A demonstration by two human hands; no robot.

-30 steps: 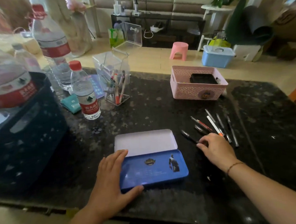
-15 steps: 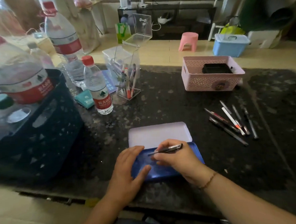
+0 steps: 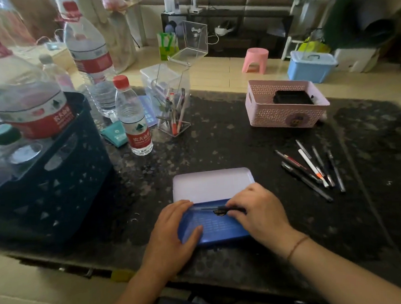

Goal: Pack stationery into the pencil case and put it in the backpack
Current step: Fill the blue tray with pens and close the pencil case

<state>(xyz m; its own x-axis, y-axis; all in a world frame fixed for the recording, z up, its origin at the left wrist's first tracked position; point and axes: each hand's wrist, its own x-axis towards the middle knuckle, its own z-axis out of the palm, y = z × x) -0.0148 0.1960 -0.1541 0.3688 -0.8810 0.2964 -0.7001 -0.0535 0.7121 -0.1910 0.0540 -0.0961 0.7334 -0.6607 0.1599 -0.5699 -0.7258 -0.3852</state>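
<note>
Nearest you: your left hand, fingers flat and relaxed, resting on the left end of the blue pencil case, thumb lying on its blue surface. Your right hand, grasping a black pen, fingers curled over its right end, the pen lying crosswise on the far part of the blue half. The pencil case sits open at the near middle of the dark speckled desk, its pale half spread flat on the far side.

Right of the case, well apart: a loose fan of pens on the desk, black, grey, one white with an orange tip.

Left, near edge: a dark blue crate holding large water bottles.

Further back, left of centre: a small red-capped water bottle, upright; just beyond it a clear acrylic pen holder with its lid raised, pens inside.

Far right: a pink perforated basket with a black item inside.
</note>
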